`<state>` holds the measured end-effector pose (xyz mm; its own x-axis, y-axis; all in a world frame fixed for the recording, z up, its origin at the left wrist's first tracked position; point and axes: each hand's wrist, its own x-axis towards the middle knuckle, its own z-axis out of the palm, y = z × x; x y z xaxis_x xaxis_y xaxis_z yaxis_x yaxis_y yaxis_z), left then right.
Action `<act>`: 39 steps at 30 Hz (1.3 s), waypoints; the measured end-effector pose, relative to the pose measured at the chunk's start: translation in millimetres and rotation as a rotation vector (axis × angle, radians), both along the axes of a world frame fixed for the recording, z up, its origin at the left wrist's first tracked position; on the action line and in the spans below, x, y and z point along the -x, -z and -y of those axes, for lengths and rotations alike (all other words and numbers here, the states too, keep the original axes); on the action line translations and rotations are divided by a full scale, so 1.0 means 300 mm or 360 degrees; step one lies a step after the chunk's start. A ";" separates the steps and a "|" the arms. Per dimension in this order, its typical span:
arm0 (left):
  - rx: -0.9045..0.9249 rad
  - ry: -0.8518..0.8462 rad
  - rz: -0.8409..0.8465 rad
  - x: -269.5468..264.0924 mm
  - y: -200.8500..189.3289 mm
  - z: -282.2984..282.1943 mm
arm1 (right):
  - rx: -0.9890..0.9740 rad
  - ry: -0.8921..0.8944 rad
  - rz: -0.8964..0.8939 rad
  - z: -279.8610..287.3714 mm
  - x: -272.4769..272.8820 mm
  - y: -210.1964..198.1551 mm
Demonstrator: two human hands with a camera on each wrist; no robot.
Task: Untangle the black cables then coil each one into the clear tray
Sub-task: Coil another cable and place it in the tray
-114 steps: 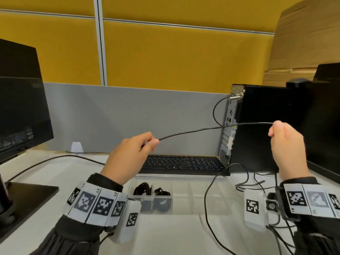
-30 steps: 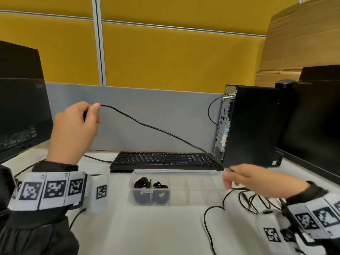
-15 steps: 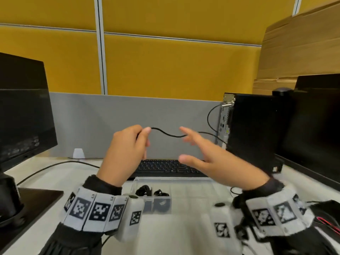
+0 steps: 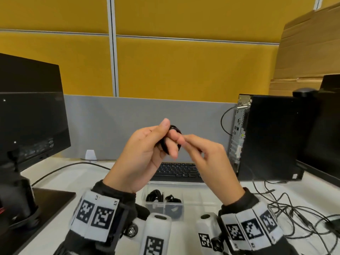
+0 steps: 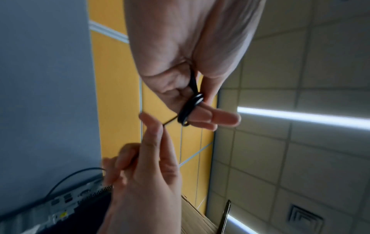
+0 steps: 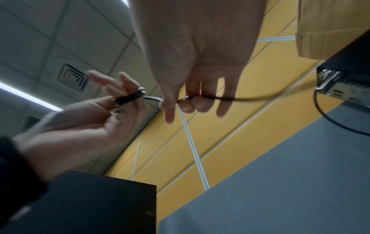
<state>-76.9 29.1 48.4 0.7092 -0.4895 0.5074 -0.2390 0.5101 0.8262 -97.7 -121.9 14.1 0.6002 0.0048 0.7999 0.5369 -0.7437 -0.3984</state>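
Observation:
My left hand (image 4: 165,134) is raised in the middle of the head view. A thin black cable (image 4: 164,147) is wound in a small coil round two of its fingers, and its thumb presses the loops. The left wrist view shows that coil (image 5: 188,109) tight on the fingers. My right hand (image 4: 185,142) is just to the right and pinches the same cable (image 6: 240,99), which trails off to the right. The clear tray (image 4: 200,199) lies on the desk below my hands. Coiled black cables (image 4: 156,195) sit in its left compartments. A loose tangle of black cables (image 4: 287,205) lies on the desk at the right.
A black keyboard (image 4: 178,171) lies behind the tray. A PC tower (image 4: 272,137) stands at the right with a monitor (image 4: 327,135) beyond it. Another monitor (image 4: 31,111) and its base (image 4: 46,201) fill the left side, with one cable running across the desk.
A second ago my hands held the cable stretched far apart. They have come together, and the cable is now looped round my left fingers with my right hand pinching close beside.

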 end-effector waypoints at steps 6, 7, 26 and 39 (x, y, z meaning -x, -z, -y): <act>0.0457 -0.0148 -0.0128 -0.079 0.037 0.006 | 0.0430 -0.0044 -0.0530 -0.031 0.050 0.007; 0.0421 -0.0238 -0.0069 -0.087 0.043 0.010 | 0.0496 -0.0043 -0.0585 -0.027 0.066 -0.002; -0.0256 -0.0122 0.0474 -0.022 0.064 0.044 | 0.0245 0.0320 -0.0606 0.064 0.066 -0.009; -0.0547 -0.0669 0.0516 -0.041 0.108 0.067 | 0.0653 0.0166 -0.0669 0.033 0.166 -0.078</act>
<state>-64.7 9.2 16.0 0.7127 -0.3759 0.5922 -0.6271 0.0367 0.7781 -147.6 -131.9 37.5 0.8789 0.1869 0.4389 0.3110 -0.9221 -0.2301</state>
